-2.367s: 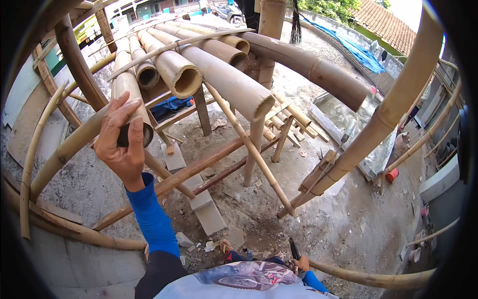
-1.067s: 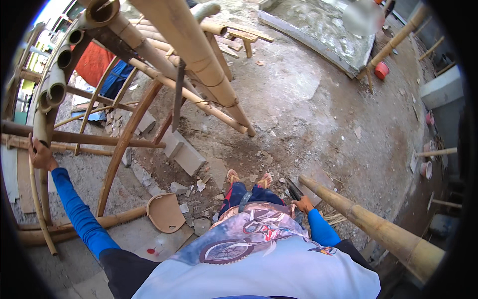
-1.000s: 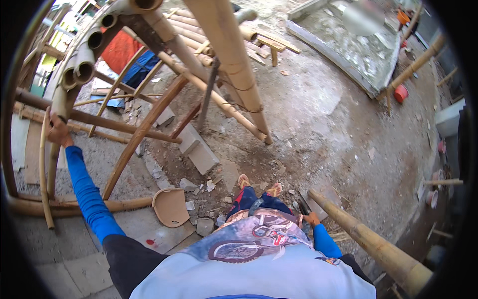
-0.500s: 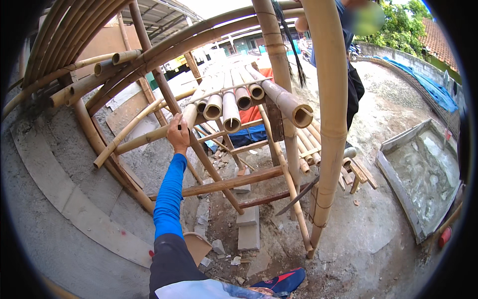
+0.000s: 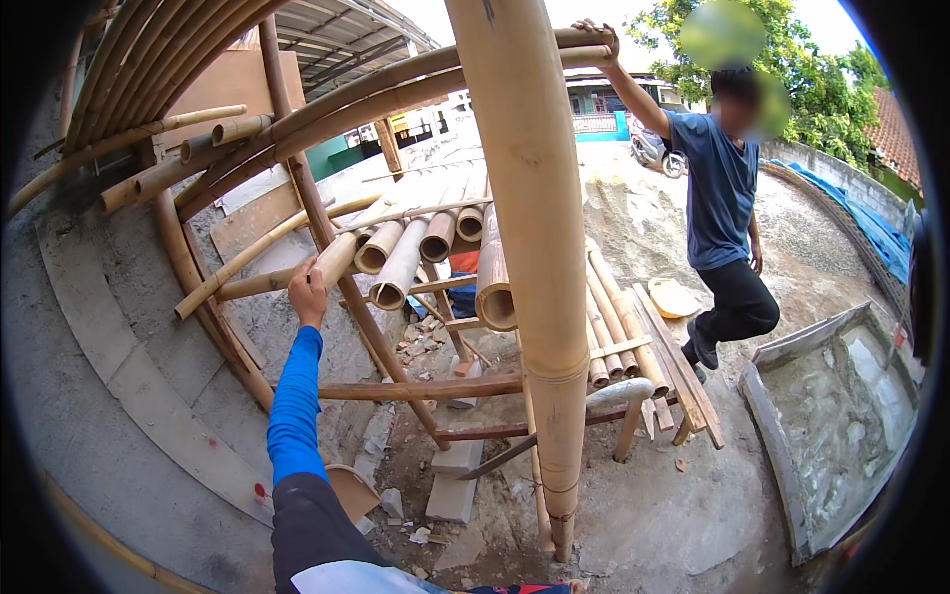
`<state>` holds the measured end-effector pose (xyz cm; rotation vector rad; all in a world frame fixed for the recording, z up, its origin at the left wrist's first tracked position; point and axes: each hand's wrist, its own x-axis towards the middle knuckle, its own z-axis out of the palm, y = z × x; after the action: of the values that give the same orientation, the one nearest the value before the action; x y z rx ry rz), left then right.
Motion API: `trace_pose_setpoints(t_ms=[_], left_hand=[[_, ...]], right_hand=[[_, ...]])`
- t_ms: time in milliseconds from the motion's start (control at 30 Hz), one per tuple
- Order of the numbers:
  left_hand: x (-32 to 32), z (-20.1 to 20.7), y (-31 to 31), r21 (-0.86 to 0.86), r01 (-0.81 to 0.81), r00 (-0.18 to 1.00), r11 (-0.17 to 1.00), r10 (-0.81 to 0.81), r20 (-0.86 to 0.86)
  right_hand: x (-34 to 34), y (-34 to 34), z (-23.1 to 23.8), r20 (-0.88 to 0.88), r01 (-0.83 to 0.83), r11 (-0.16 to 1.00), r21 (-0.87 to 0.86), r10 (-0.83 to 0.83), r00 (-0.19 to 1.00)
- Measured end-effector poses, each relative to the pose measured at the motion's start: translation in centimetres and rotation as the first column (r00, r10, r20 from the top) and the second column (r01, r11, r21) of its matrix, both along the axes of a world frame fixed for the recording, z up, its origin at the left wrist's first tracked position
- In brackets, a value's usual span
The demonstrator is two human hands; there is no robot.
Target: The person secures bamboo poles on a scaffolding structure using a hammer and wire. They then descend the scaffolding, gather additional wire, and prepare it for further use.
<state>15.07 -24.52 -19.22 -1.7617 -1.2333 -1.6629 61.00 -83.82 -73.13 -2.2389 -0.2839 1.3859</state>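
Observation:
My left hand (image 5: 308, 295), in a blue sleeve, grips the near end of a light bamboo pole (image 5: 339, 255). That pole is the leftmost of several cut bamboo lengths lying side by side on a wooden frame. Beside it, another hollow bamboo length (image 5: 398, 267) points its open end toward me. A thin bamboo strip (image 5: 426, 211) lies across the row. The thick upright bamboo post (image 5: 547, 218) stands close in front and covers part of the row. My right hand is out of view.
A person (image 5: 719, 198) at the right holds the long horizontal bamboo poles (image 5: 426, 67). A curved dark blade (image 5: 500, 455) shows behind the post. More bamboo lengths (image 5: 616, 327) lie on a low bench. A mortar trough (image 5: 841, 426) stands at right; concrete blocks (image 5: 455, 485) lie below.
The view has shifted, so the upright post stands farther left and the other person shows almost fully. My left hand stays at the same bamboo pole's end.

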Motion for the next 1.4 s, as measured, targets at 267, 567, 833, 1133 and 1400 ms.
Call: trace_pose_setpoints(t_ms=[267, 567, 833, 1133, 1400], left_hand=[[-0.2, -0.7, 1.6, -0.067, -0.053, 0.998, 0.996, 0.052, -0.019], [-9.9, -6.1, 1.6, -0.353, -0.132, 0.99, 0.926, 0.109, -0.085], [-0.7, -23.1, -23.6, -0.415, -0.523, 0.836, 0.744, 0.543, -0.08], [23.2, -42.8, -56.8, -0.905, 0.08, 0.919, -0.417, -0.321, 0.229], [40.5, -38.5, -47.8, -0.984, 0.083, 0.946, -0.156, -0.298, 0.127]], right_hand=[[6.9, -12.5, -0.4, -0.02, 0.33, 0.882, -0.337, -0.357, 0.934], [14.0, -21.0, 0.8, 0.157, 0.468, 0.86, -0.203, -0.444, 0.882], [19.9, -24.8, 5.1, 0.164, 0.367, 0.892, -0.264, -0.333, 0.928], [28.0, -26.9, 1.1, 0.038, 0.202, 0.886, -0.417, -0.205, 0.978], [36.5, -16.7, 8.4, 0.036, -0.267, 0.892, -0.365, 0.3, 0.953]])
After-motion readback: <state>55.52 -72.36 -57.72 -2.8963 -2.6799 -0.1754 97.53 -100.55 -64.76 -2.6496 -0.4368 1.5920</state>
